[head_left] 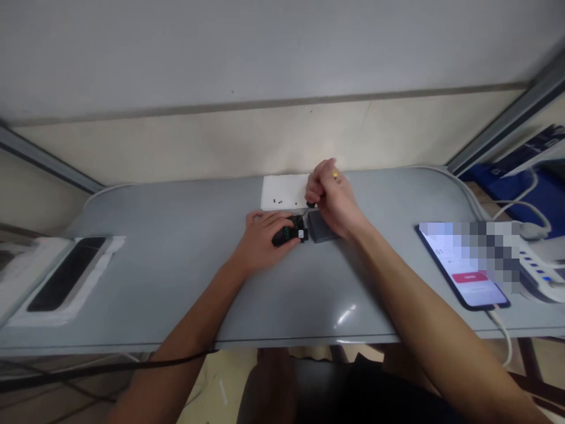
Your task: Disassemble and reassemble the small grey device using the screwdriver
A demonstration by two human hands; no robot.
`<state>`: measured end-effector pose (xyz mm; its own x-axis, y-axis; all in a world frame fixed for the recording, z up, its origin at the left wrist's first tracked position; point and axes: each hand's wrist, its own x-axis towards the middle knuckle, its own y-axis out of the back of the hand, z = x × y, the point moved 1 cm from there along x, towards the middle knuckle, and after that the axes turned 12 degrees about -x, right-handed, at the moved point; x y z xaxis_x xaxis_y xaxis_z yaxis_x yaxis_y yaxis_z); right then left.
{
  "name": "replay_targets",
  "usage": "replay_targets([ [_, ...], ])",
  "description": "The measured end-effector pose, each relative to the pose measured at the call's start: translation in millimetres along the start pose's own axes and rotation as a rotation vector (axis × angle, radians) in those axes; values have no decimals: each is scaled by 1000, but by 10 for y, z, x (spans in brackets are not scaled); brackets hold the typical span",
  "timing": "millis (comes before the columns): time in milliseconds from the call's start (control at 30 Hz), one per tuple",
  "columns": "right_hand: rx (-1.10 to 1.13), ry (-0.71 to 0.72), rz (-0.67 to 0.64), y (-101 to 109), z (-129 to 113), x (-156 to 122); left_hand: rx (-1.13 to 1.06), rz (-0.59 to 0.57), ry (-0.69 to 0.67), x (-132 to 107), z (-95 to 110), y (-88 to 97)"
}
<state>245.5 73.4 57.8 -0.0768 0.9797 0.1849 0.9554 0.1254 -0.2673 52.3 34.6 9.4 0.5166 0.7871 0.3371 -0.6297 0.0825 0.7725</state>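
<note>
My left hand (263, 235) lies on the grey table (176, 265) with its fingers wrapped round a small black device (289, 232). My right hand (329, 197) is just behind and to the right of it, closed in a fist round a thin tool with a yellow tip (335, 174), whose lower end reaches down towards the device. A small dark grey box (320, 227) lies under my right hand. Behind both hands is a white sheet of paper (282, 191) with several tiny black screws on it.
A phone with a lit screen (468, 274) lies at the right, plugged into a white cable. A white power strip (541, 274) sits beyond it. At the left a black phone (66, 274) rests on white wrapping. A black cable hangs below the table's front edge.
</note>
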Motion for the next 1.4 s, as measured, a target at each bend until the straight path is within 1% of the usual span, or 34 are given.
replay_targets([
  [67, 26, -37, -34, 20, -7, 19, -1, -14, 14, 1, 4, 1],
  [167, 130, -79, -85, 65, -3, 27, -2, -26, 19, 0, 6, 3],
  [267, 191, -65, -56, 74, 21, 4, 1, -10, 8, -6, -3, 4],
  [467, 84, -30, -24, -34, 38, -21, 11, -25, 18, -16, -24, 2],
  [567, 123, -37, -59, -32, 20, -6, 9, -19, 11, -14, -23, 2],
  [667, 158, -67, -110, 20, 17, -7, 8, -15, -3, -10, -20, 0],
  [767, 126, -68, -84, 43, 30, -32, 3, -11, -4, -7, -17, 2],
  [933, 67, -22, -12, -50, 40, -54, -6, -24, 19, -10, -5, 10],
  [1033, 47, -5, -26, -66, 22, -38, -12, -24, 29, -17, -8, 6],
  [1167, 147, -88, -98, -3, 2, -31, -32, -22, 19, -23, -27, -8],
  [1267, 179, -92, -72, 20, -1, -48, -34, -13, 14, -22, -25, -5],
  [1400, 113, -54, -9, -25, 19, -52, -20, -18, 25, -15, 3, 14],
])
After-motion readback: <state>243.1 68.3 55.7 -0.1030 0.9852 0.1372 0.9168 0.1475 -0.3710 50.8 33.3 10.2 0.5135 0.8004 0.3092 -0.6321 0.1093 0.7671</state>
